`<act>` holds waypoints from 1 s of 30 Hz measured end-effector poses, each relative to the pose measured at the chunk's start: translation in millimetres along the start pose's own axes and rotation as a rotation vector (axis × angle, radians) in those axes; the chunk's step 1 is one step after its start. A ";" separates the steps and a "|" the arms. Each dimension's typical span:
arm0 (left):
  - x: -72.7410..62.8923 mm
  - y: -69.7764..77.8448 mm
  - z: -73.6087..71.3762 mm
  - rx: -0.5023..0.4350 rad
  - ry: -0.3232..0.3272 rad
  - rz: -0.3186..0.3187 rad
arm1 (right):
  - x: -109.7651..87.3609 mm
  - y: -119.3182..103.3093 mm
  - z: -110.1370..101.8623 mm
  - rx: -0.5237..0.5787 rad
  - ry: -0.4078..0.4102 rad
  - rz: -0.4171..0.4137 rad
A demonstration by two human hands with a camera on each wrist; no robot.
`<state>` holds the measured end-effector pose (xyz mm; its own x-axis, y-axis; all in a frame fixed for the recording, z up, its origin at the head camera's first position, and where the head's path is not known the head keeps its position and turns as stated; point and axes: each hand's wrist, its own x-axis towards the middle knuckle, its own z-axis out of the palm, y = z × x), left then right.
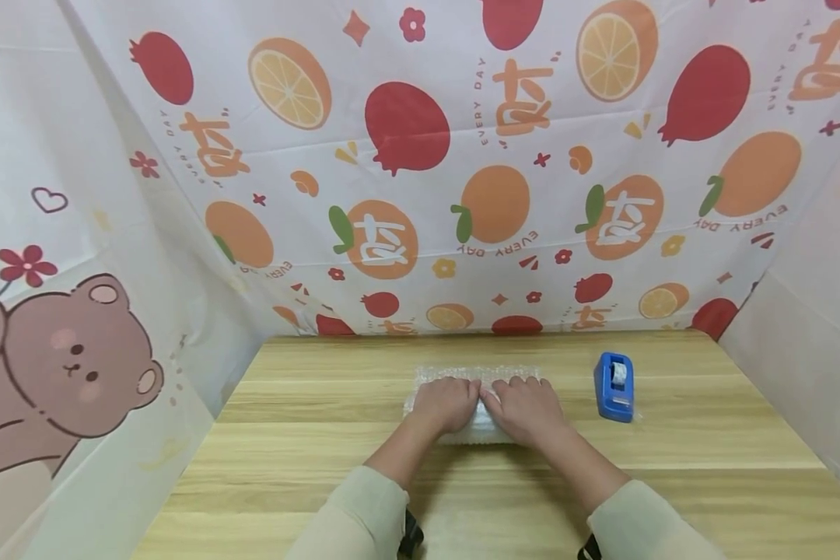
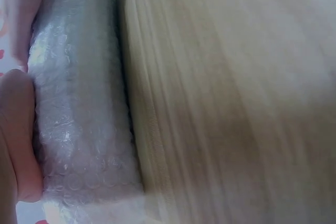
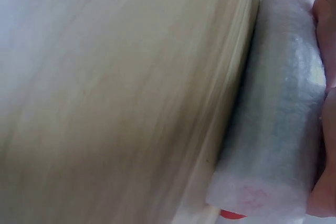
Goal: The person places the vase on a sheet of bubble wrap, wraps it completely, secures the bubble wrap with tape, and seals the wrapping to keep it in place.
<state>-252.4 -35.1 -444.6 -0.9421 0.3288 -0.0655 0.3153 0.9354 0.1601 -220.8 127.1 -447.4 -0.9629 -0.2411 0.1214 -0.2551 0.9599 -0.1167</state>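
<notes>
A thick bundle of clear bubble wrap (image 1: pixel 481 428) lies crosswise on the wooden table, and a flatter stretch of the wrap shows beyond the knuckles. My left hand (image 1: pixel 448 404) grips its left half from above, fingers curled over the far side. The right hand (image 1: pixel 528 410) does the same on the right half, the two thumbs meeting near the middle. In the left wrist view the bundle (image 2: pixel 84 103) looks long and rounded, with fingers along its left edge. The right wrist view shows the bundle's layered side (image 3: pixel 278 93); whatever is inside is hidden.
To the right of the bundle stands a blue tape dispenser (image 1: pixel 614 389) with a roll of tape in it. Behind the wooden table (image 1: pixel 308 451) hangs a fruit-print cloth (image 1: pixel 427 288). A cloth with a bear print (image 1: pixel 77 365) hangs at the left.
</notes>
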 end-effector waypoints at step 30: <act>33.2 -12.6 -3.5 -0.193 0.089 -0.117 | 52.5 18.1 1.1 0.165 -0.213 0.080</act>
<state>-288.1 -36.5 -445.3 -0.9800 0.1989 -0.0094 0.1838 0.9216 0.3419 -276.1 131.7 -444.2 -0.9729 -0.2073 -0.1021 -0.1721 0.9448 -0.2789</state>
